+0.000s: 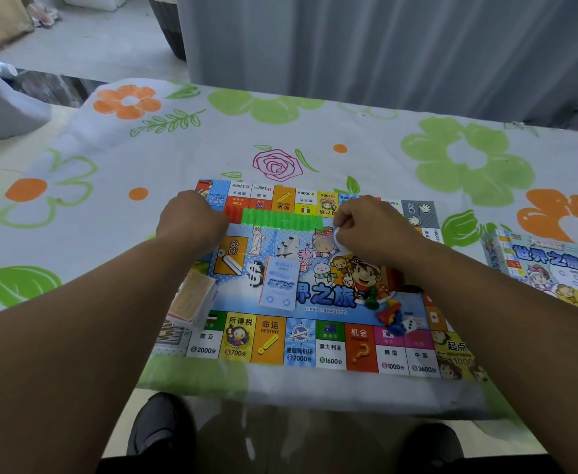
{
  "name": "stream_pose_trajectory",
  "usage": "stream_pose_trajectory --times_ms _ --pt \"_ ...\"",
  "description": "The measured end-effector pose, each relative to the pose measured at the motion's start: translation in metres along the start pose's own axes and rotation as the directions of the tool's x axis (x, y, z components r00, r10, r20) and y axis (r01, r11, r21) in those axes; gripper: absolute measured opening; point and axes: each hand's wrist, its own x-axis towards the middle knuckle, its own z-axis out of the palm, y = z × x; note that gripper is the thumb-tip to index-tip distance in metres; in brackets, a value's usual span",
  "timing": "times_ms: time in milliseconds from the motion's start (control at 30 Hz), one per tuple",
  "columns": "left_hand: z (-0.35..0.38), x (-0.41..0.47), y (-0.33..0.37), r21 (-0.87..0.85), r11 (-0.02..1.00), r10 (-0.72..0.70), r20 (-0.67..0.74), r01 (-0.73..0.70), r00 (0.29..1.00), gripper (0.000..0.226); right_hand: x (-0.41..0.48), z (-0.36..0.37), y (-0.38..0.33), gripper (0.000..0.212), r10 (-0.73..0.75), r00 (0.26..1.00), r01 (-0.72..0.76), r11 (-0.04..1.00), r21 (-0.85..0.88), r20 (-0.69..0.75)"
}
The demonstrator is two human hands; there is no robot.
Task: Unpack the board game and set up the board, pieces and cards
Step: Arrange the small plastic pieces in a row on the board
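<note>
Dark shoe (157, 429) was nearest the lens. Left to right: a wrapped card deck (191, 295) sat on the near-left edge of the board (301, 350). The left hand (191, 224) was at the board's far left, knuckles up, fingers curled under. Couldn't tell if it gripped anything.

A row of green houses (282, 218) lay along the board's far side, long axis left-right, spanning the gap between the hands. A few red houses (228, 213) at its left end met the left hand. Blue note stack (279, 285) sat mid-board.

The right hand (366, 227) was at the row's right end, pinching whitish film (341, 239), likely wrapper, though that was unclear. Pawns (388, 313) and a die (408, 325) lay near right. The box (547, 268) was off the board to the right, cut off by the frame.

Judgement: both hands were equally close to the row, so any pull would run along that axis.
</note>
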Motion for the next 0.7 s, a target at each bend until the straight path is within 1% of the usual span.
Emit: stream_pose_trajectory --times_ms 200,367,700 --pt "-0.0025 0.0014 -0.0016 -0.012 1.000 -0.005 0.000 0.005 1.000 0.021 0.0009 0.0011 -0.0009 0.015 0.002 1.000 -0.002 1.000 0.000 -0.003" --pt "-0.0026 -0.0008 -0.0032 -0.009 1.000 -0.008 0.007 0.008 1.000 0.028 0.0006 0.0020 -0.0006 0.014 -0.005 1.000 0.005 1.000 -0.003 -0.008" --pt "-0.0013 -0.0004 -0.0048 0.003 1.000 0.002 0.006 -0.002 1.000 0.027 -0.0022 0.0025 0.0005 0.014 -0.021 1.000 0.021 1.000 -0.006 0.005"
